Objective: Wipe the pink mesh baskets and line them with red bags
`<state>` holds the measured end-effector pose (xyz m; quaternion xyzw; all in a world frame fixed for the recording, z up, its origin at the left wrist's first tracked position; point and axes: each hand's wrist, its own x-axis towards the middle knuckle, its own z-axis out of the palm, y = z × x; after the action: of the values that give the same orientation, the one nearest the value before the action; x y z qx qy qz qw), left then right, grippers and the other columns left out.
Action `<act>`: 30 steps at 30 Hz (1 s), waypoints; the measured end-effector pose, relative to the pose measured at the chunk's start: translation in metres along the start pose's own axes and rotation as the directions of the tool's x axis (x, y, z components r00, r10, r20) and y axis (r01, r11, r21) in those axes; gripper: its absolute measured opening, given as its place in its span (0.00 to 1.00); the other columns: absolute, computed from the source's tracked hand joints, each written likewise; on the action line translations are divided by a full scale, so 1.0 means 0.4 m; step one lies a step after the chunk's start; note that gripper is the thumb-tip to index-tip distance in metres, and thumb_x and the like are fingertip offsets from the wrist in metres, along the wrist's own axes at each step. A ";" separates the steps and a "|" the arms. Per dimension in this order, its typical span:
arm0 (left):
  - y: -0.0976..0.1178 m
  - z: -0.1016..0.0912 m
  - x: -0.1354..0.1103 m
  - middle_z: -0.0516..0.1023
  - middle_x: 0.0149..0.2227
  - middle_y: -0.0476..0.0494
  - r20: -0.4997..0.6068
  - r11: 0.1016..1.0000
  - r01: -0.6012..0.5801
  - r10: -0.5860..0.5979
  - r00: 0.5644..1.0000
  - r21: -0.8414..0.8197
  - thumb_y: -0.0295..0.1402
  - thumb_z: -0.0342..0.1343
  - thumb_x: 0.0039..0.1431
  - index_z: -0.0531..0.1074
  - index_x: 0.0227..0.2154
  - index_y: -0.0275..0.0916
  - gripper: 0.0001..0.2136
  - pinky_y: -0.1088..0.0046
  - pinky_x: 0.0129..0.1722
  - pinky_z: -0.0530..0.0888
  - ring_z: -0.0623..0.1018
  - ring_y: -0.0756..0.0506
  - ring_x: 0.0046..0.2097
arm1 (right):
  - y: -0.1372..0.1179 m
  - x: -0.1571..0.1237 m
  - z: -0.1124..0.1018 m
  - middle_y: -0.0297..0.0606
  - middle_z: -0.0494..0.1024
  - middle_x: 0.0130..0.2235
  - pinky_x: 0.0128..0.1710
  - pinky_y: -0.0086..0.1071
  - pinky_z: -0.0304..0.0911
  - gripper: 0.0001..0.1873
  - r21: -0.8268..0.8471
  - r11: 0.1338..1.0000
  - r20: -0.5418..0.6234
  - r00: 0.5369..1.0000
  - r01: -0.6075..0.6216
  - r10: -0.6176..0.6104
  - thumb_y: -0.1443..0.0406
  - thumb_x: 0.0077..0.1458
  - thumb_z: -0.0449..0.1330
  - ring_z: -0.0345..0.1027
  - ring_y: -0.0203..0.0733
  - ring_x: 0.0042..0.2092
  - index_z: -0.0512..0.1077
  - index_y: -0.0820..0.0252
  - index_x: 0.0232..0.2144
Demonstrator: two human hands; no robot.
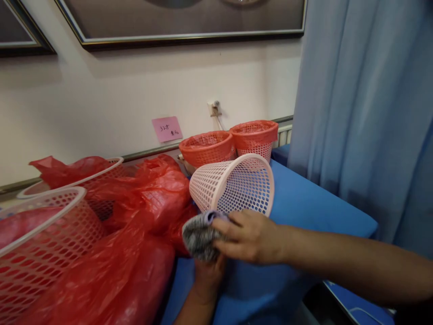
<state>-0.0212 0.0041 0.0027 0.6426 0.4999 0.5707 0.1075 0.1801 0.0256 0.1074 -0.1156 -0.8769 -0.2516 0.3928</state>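
A bunched grey knitted cloth (199,237) with a purple edge is pinched by my right hand (248,237), whose fingers close on its upper right side. From below, my left hand (208,273) meets the same cloth; its fingers are hidden behind or inside it. Just beyond both hands, a pale pink perforated plastic basket (206,183) lies on its side, its mouth facing right and towards me. The basket's lower rim is partly covered by my right hand. Left of the cloth is a heap of thin red plastic bags (145,234).
Two pink baskets (255,149) lined with red bags stand near the wall. At the left are larger perforated baskets (50,243) with red plastic. Everything rests by or on a blue-covered table (304,198). A blue curtain (365,113) hangs at the right; a pink note (167,129) is on the wall.
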 end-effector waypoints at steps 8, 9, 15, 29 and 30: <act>0.027 0.009 0.004 0.82 0.27 0.52 -0.015 0.986 -0.128 0.130 0.991 0.110 0.38 0.56 0.69 0.73 0.62 0.35 0.22 0.80 0.25 0.76 0.76 0.52 0.21 | 0.200 0.052 -0.080 0.48 0.72 0.60 0.55 0.50 0.72 0.29 0.031 0.785 0.013 0.786 -0.619 0.618 0.74 0.51 0.61 0.72 0.55 0.56 0.75 0.55 0.55; 0.018 0.010 0.002 0.82 0.27 0.51 -0.018 0.984 -0.141 0.144 0.989 0.108 0.38 0.56 0.69 0.73 0.61 0.35 0.21 0.79 0.25 0.76 0.77 0.51 0.21 | 0.166 0.057 -0.078 0.49 0.70 0.62 0.55 0.50 0.72 0.29 0.066 0.836 0.059 0.838 -0.545 0.542 0.73 0.51 0.62 0.71 0.56 0.58 0.75 0.55 0.56; -0.035 0.011 -0.011 0.84 0.29 0.44 -0.063 0.971 -0.193 0.203 0.977 0.137 0.42 0.57 0.67 0.80 0.51 0.36 0.18 0.74 0.26 0.78 0.80 0.46 0.25 | 0.000 0.062 -0.023 0.49 0.72 0.63 0.47 0.45 0.75 0.24 0.196 0.926 0.221 0.934 -0.323 0.280 0.68 0.54 0.62 0.74 0.51 0.49 0.75 0.55 0.54; 0.024 0.013 0.001 0.86 0.35 0.46 0.003 0.970 -0.224 0.225 0.974 0.098 0.36 0.56 0.69 0.72 0.63 0.36 0.22 0.77 0.34 0.82 0.83 0.49 0.29 | 0.369 -0.221 0.023 0.34 0.81 0.30 0.41 0.32 0.69 0.11 0.186 -0.162 0.292 -0.103 -0.969 0.951 0.71 0.44 0.61 0.76 0.45 0.38 0.79 0.58 0.32; 0.025 0.014 -0.001 0.87 0.38 0.45 0.003 0.969 -0.225 0.226 0.974 0.104 0.36 0.56 0.69 0.72 0.63 0.36 0.22 0.75 0.36 0.82 0.84 0.48 0.31 | 0.336 -0.254 0.040 0.33 0.79 0.26 0.37 0.31 0.69 0.08 0.192 -0.210 0.338 -0.136 -0.959 0.931 0.72 0.43 0.60 0.75 0.43 0.34 0.78 0.59 0.28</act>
<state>-0.0113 0.0015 0.0078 0.6974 0.4528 0.5555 0.0062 0.2914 0.1475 0.0698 -0.6650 -0.5263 0.3132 0.4275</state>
